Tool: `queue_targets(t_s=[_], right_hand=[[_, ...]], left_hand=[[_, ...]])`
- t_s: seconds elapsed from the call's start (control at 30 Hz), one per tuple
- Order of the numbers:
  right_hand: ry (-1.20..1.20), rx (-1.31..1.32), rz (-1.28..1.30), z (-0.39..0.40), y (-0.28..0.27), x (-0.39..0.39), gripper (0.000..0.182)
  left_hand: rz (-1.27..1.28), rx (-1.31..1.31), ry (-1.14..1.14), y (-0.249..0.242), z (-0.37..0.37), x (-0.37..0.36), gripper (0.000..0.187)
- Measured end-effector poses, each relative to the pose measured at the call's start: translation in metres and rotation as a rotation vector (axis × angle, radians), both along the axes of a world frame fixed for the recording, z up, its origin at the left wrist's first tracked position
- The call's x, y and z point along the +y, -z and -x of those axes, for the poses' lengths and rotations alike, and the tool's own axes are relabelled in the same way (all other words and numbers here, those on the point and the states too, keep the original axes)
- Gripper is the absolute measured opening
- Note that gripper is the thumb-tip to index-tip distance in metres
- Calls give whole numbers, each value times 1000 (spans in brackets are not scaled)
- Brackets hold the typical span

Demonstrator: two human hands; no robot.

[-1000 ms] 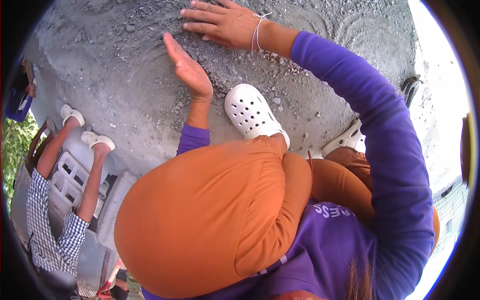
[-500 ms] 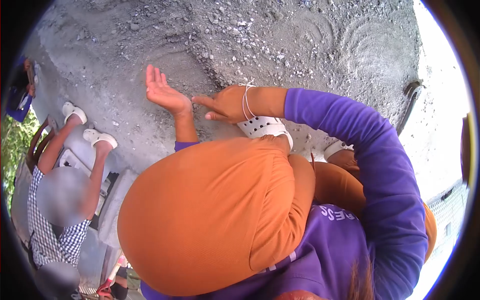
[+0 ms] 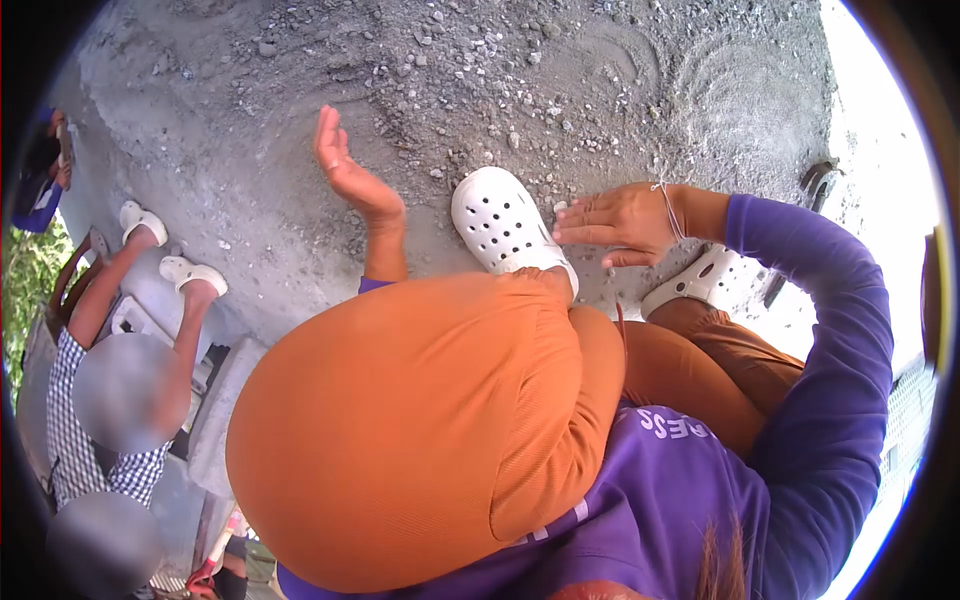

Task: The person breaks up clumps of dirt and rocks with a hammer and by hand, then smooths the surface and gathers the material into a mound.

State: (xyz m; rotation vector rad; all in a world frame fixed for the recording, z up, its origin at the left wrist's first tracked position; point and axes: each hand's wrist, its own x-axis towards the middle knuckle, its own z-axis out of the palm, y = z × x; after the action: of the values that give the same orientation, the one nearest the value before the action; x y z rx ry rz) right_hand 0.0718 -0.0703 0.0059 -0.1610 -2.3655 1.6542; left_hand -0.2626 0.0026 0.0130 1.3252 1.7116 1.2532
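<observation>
My left hand [image 3: 362, 183] is raised over the grey gravelly ground [image 3: 270, 165], just past my orange-clad knee, its fingers stretched and the palm bare. To the right, my right hand [image 3: 622, 224] hovers palm down between my two white clogs, fingers extended and holding nothing. A thin white string circles that wrist. Its fingertips lie right beside the left white clog [image 3: 498, 218] with round holes; the other clog [image 3: 702, 280] sits below and to the right of the hand. Small stones [image 3: 512, 140] and grit are scattered around both hands.
A dark metal tool with a curved end [image 3: 822, 180] lies at the right edge of the gravel. At left, a person in checkered clothing [image 3: 75, 440] sits by grey blocks [image 3: 222, 415]. Another person [image 3: 42, 175] is farther off. A red-handled tool [image 3: 205, 575] shows lower left.
My right hand has moved right, away from my left wrist, uncovering the white clog. My left hand has shifted slightly right and turned more edge-on.
</observation>
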Motion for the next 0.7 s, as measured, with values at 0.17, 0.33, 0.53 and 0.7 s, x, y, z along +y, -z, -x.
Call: queue_targets(t_s=[0.17, 0.33, 0.53, 0.7], right_hand=[[-62, 10, -134, -2, 23, -11, 51], [199, -141, -507, 30, 29, 68, 44], [161, -43, -506, 12, -11, 78, 47], [-5, -175, -411, -76, 4, 36, 53]], left_hand=[[32, -25, 5, -2, -6, -1, 59], [13, 56, 99, -1, -17, -1, 63], [-62, 184, 184, -12, -21, -4, 60], [-49, 173, 153, -9, -12, -12, 60]])
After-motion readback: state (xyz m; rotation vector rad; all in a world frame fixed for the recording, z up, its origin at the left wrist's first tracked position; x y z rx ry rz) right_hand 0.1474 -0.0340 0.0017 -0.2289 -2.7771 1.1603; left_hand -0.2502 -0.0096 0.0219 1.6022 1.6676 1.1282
